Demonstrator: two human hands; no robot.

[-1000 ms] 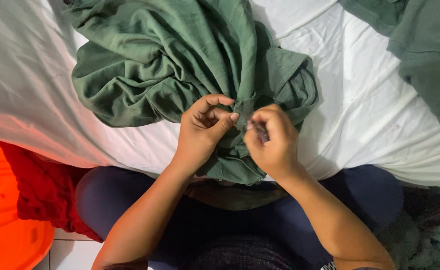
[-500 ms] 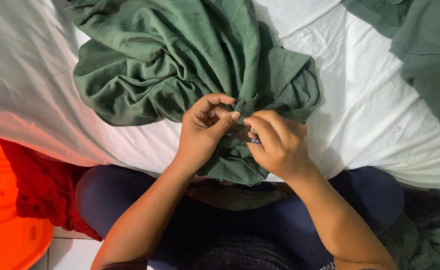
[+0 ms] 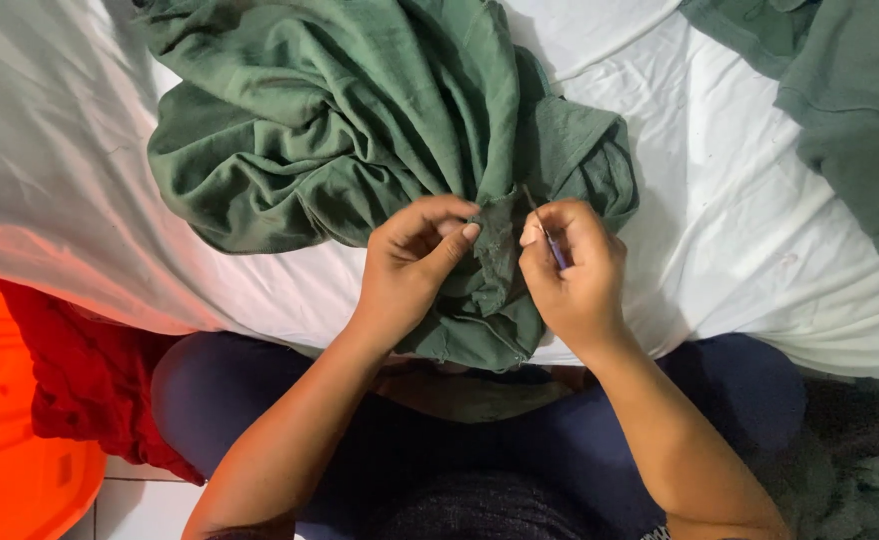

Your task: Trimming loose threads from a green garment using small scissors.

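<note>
Head view, daylight-type illumination, soft and fairly even. White sheet [image 3: 760,250] reads bright but not blown out; folds keep visible texture. Warm orange-pink cast on the sheet's lower left edge, beside the orange tub [image 3: 10,450]. Green cloth [image 3: 340,130] shows deep shadow in its creases. Left hand [image 3: 410,262] and right hand [image 3: 575,270] throw only faint, diffuse shadows. Focus acceptable at centre; slight softness toward corners. Lower frame dim, legs nearly featureless. No glare, little motion blur.

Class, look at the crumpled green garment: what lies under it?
Under the green garment a white sheet shows on all sides. Whatever lies beneath its bunched middle is covered, so that cannot be seen.
</note>
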